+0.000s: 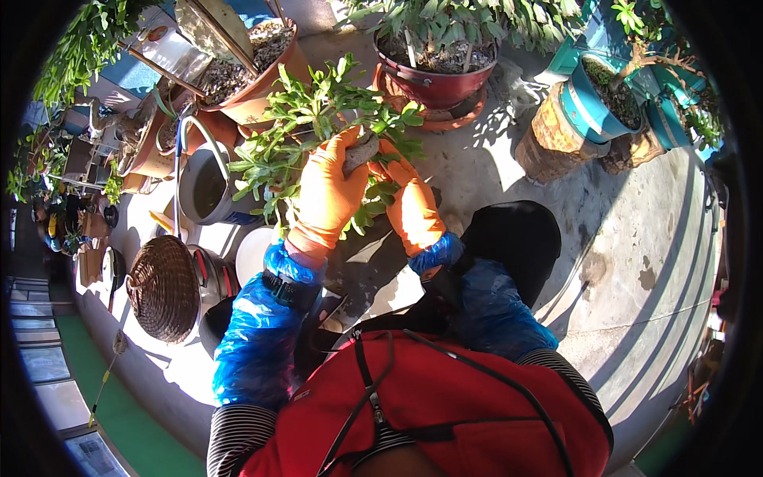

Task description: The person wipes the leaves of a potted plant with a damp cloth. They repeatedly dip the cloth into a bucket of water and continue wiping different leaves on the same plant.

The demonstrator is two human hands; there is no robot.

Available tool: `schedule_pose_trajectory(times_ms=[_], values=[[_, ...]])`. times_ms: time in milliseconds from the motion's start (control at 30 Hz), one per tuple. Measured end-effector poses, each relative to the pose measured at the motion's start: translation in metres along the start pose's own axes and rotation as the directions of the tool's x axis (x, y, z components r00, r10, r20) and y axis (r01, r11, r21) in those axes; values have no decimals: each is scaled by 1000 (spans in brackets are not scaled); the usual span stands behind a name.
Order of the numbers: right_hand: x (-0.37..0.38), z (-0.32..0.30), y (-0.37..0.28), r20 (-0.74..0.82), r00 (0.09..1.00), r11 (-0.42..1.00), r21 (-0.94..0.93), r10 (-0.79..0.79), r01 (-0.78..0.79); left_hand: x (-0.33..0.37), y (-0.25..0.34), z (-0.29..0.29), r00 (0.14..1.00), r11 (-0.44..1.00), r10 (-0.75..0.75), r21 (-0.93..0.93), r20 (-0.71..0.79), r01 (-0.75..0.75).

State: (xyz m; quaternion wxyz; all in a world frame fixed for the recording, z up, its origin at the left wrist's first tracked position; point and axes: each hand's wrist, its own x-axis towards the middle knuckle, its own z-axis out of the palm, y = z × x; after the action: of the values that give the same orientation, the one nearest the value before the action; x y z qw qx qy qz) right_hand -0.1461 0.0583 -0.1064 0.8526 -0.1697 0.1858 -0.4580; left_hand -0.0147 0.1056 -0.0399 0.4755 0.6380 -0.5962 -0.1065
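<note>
A leafy green potted plant (318,107) with flat, succulent-like leaves stands in front of me. My left hand (327,195), in an orange glove, is closed at the plant's near side. Against its thumb and fingers is a rounded grey lump (362,153), like a stone. Beside it, my right hand (415,208), also gloved in orange, has its fingers bent together among the leaves, close to the lump. Whatever lies between the right fingers is hidden by the glove and foliage. Blue plastic sleeves (258,338) cover both forearms.
To the left are a grey bucket (203,187) with a looped handle and a brown wicker basket (163,288). A dark red pot (437,83) stands beyond the plant, near a terracotta pot (274,75). Teal pots (592,103) stand at the far right on the concrete floor (620,262).
</note>
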Motion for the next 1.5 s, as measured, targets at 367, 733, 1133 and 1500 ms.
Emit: schedule_pose_trajectory(times_ms=[367,733,1133,1500], values=[[2,-6,0,2,1000,1000,-9,-23,23,-26,19,6,966,917,197,318,168,-242],[0,-6,-4,23,1000,999,-35,-7,8,-45,25,-14,991,987,128,99,-42,-123],[-1,-5,-5,-45,998,999,-32,33,-35,-12,15,17,925,755,339,539,170,-375],[3,-11,-5,-72,988,986,101,139,-132,-29,27,0,957,919,260,270,130,-287]])
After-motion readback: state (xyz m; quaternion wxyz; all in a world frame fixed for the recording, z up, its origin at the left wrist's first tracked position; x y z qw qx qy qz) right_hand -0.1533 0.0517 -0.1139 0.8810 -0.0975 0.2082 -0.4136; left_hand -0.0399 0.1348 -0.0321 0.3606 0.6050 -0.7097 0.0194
